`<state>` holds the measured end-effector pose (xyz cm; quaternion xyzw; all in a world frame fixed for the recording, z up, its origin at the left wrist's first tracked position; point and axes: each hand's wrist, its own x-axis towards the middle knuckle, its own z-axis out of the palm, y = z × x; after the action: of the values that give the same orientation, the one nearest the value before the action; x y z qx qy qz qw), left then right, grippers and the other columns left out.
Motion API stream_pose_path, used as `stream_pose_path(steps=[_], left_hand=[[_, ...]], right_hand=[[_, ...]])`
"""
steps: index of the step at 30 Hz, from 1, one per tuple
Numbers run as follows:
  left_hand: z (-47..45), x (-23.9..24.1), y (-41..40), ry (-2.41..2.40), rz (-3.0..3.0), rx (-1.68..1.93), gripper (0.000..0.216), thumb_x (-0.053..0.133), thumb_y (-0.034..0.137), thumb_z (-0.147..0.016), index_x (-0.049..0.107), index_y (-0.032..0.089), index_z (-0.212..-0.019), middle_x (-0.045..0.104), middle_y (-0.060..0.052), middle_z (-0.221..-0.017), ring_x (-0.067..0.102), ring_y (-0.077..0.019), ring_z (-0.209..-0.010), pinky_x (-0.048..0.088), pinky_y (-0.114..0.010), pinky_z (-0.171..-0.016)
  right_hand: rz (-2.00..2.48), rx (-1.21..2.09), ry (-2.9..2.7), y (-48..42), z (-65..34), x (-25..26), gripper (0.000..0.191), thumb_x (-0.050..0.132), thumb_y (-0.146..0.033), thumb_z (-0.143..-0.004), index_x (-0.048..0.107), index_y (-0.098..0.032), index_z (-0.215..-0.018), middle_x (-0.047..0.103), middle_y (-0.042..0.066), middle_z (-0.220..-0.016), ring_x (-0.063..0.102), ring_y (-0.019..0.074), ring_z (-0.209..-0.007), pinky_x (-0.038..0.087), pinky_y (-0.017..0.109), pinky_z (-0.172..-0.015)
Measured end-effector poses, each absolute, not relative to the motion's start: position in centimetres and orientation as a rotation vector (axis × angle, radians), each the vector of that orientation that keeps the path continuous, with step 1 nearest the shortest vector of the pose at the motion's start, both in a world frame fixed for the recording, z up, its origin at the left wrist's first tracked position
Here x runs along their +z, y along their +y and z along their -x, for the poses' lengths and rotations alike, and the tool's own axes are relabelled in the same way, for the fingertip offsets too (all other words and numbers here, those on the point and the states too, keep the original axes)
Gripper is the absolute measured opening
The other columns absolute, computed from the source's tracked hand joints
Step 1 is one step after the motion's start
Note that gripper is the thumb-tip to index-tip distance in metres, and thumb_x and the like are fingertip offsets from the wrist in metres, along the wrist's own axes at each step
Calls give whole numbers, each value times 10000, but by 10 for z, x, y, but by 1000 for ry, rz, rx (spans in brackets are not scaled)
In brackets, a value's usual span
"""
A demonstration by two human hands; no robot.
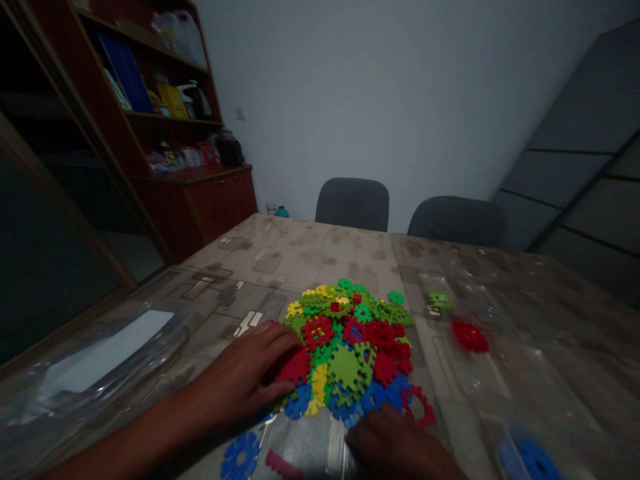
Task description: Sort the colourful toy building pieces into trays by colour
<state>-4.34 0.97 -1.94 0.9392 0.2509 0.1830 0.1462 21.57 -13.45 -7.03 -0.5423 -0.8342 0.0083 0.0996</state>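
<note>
A heap of flat plastic gear-shaped pieces (353, 347) in red, green, yellow and blue lies on the patterned table (300, 257). My left hand (247, 380) rests at the heap's left edge, fingers stretched flat against a red piece (295, 367). My right hand (395, 447) sits at the near edge of the heap, low in view and dark, its fingers hard to make out. A loose red piece (469, 337) and a green one (440, 300) lie to the right. A blue gear (241, 457) and a pink strip (283, 465) lie near me.
A clear plastic container (100, 360) stands at the left, and clear plastic packaging (480, 373) lies at the right with a blue piece (535, 460) in it. Two grey chairs (353, 203) stand behind the table. A dark wooden shelf cabinet (170, 133) fills the left wall.
</note>
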Motion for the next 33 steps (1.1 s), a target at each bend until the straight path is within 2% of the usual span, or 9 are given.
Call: stream_pose_path(steps=[3, 7, 11, 14, 17, 21, 26, 29, 33], left_hand=[[44, -24, 8, 691, -2718, 528, 429, 657, 251, -951, 517, 267, -1356, 662, -88, -1296, 623, -294, -1149, 525, -449, -963], [41, -26, 6, 711, -2758, 591, 460, 584, 240, -998, 446, 264, -1437, 602, -104, -1406, 582, -287, -1238, 496, -452, -1021], [37, -21, 2, 657, -2771, 588, 243, 500, 173, -1001, 592, 220, -1221, 603, -115, -1358, 571, -283, -1211, 483, -447, -1012], [37, -16, -4, 573, -2766, 519, 184, 566, 235, -975, 634, 222, -1145, 606, -114, -1301, 577, -296, -1143, 485, -450, -976], [36, -14, -8, 565, -2770, 486, 267, 641, 329, -948, 626, 226, -1194, 601, -117, -1275, 569, -306, -1099, 488, -444, -944], [33, -17, -9, 571, -2745, 417, 197, 640, 316, -954, 628, 223, -1127, 619, -87, -1120, 558, -261, -967, 489, -381, -873], [29, -22, -11, 543, -2732, 457, 195, 587, 400, -1002, 607, 206, -1010, 598, -85, -1081, 534, -257, -948, 472, -362, -836], [25, -25, -15, 571, -2751, 417, 277, 559, 453, -1013, 614, 199, -1108, 592, -101, -1102, 535, -272, -958, 471, -392, -848], [23, -35, -19, 615, -2826, 370, 486, 630, 595, -939, 610, 210, -1235, 581, -139, -1197, 537, -328, -1020, 458, -471, -883]], right_hand=[[1536, -25, -2486, -123, -206, -72, 224, 620, -51, -812, 640, -259, -895, 747, -24, -907, 682, 176, -774, 490, 231, -591], [1459, -48, -2428, -118, -199, -67, 363, 604, -23, -857, 669, -232, -1147, 743, 56, -1213, 703, 212, -952, 579, 273, -767], [1502, -80, -2380, -116, -191, -69, 532, 580, 22, -842, 626, -179, -1332, 655, 142, -1389, 699, 257, -1070, 600, 338, -857], [1589, -135, -2356, -112, -186, -77, 637, 535, 17, -827, 560, -159, -1439, 564, 169, -1485, 689, 296, -1134, 605, 376, -874], [1557, -172, -2380, -106, -183, -84, 640, 520, -27, -836, 526, -119, -1469, 539, 195, -1500, 687, 309, -1151, 607, 379, -867], [1534, -168, -2382, -103, -183, -83, 567, 542, -15, -828, 591, -135, -1381, 637, 204, -1394, 727, 283, -1032, 606, 355, -827], [1538, 314, -2400, -105, -193, -62, 521, 617, -55, -770, 636, -241, -1256, 708, 74, -1240, 716, 215, -1027, 576, 259, -840], [1652, 479, -2334, -107, -202, -55, 688, 664, -83, -700, 578, -226, -1367, 640, 110, -1356, 669, 263, -1152, 566, 319, -908], [1708, 448, -2317, -108, -204, -57, 670, 682, -76, -691, 595, -229, -1338, 629, 115, -1359, 668, 277, -1147, 575, 340, -875]])
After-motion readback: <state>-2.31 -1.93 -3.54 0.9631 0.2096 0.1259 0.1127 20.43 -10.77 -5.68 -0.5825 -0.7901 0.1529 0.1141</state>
